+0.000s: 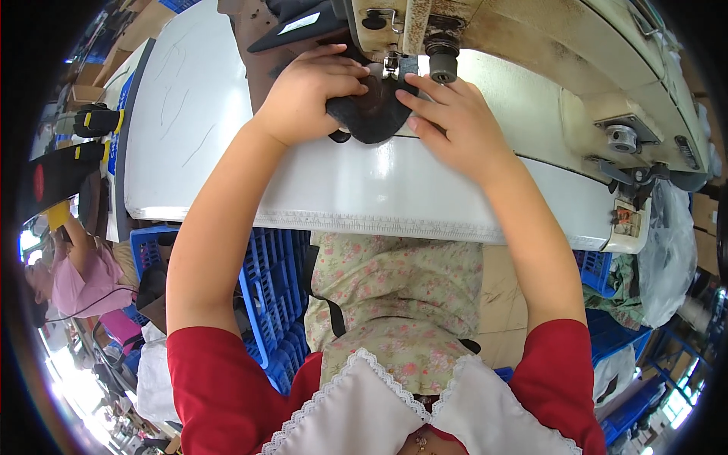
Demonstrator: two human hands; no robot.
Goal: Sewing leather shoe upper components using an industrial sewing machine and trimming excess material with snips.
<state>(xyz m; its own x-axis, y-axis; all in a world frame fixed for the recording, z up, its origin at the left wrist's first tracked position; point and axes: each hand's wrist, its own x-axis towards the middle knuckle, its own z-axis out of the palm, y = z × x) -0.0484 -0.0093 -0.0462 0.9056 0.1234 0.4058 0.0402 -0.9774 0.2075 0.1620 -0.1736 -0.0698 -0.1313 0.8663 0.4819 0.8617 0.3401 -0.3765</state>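
At the sewing machine [523, 30], left hand [307, 95] grips black piece [369, 125]; right hand [461, 125], spread, touches it; white label [299, 23] beyond.

Round-edged black piece [370, 127] at the presser foot [391, 65]

The left forearm [225, 201] and right forearm [535, 235] slanted upward and inward. The left hand [305, 95] lay palm down, fingers [345, 70] curled and pointing rightward; the right hand [462, 125] was flatter, its fingers spread toward the upper left.

Left sits a blue crate [264, 307]; right, a plastic bag [667, 262].
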